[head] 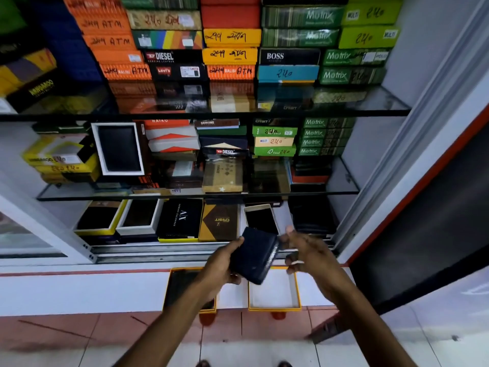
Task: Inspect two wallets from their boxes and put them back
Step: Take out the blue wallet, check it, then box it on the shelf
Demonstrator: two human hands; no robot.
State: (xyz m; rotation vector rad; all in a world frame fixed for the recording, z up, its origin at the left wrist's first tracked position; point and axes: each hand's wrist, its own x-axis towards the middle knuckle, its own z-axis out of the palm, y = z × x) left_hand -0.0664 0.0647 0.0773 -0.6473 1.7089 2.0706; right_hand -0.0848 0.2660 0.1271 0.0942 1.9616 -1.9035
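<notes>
Two open yellow-rimmed boxes sit on the white ledge at lower centre of the frame. The left hand (221,263) grips a dark wallet (255,256) just above the empty box (275,292), the wallet's long axis tilted, its zip edge facing right. The right hand (308,251) hovers beside that edge, fingers loosely spread, holding nothing. The other box (180,284), lower left, looks dark inside. Returning the wallet means lowering it straight down; the left hand is nearer.

Wallet (254,254): dark, matt, fine-grained, leather-like; metal zip along edge. Open box (275,295): card, matt white inside. Shelves (383,102): glossy glass, reflective. Counter (79,290): smooth white.
</notes>
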